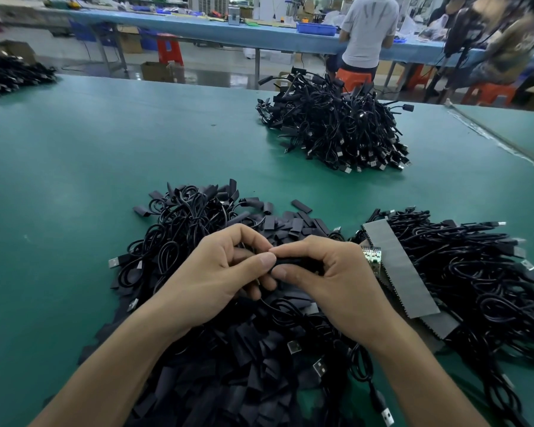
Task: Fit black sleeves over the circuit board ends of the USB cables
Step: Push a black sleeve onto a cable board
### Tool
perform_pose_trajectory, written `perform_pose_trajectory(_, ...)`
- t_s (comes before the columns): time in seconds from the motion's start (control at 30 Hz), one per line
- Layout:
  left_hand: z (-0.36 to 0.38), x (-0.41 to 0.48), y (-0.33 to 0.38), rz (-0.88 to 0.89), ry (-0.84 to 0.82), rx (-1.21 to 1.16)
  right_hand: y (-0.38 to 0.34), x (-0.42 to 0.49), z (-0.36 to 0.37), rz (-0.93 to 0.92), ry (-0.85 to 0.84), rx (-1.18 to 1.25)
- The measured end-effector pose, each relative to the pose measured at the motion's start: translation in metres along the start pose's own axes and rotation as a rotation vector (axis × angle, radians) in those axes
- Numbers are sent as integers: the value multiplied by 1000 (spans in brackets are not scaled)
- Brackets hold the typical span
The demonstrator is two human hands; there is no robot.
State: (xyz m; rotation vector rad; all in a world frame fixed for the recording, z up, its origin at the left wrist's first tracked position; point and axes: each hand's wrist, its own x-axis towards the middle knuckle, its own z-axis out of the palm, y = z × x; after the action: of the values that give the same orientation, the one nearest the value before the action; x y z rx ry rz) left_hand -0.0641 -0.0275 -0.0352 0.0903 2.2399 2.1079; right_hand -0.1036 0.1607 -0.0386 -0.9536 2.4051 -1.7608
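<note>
Desk with a green mat spans the whole view. Nearest the person lies the biggest mass on it: a heap of flat black sleeves mixed with coiled USB cables, running from mid-desk down to the bottom edge. To the right lies a bundle of cables, plugs pointing outward, with a long grey strip laid across its left side. Further back, right of centre, sits a separate cable pile — well apart from the near heap. Another dark pile shows at the far left edge.

Above the near heap the two hands meet. The left hand has its fingers curled and its thumb pressed against the end of one black sleeve; the right hand pinches that same sleeve between thumb and forefinger, the other fingers folded round it. What is inside the sleeve is hidden. Small green circuit boards peek out just beside the right hand's knuckles, at the strip's edge.
</note>
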Motion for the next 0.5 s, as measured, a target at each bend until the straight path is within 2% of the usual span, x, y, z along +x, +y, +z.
perform_pose_trajectory(0.3, 2, 1, -3, -9, 124, 71, 2, 2, -1, -30, 163, -69)
perform_pose_trajectory(0.5, 2, 2, -5, 43, 159, 178, 1, 1, -5, -72, 92, -231)
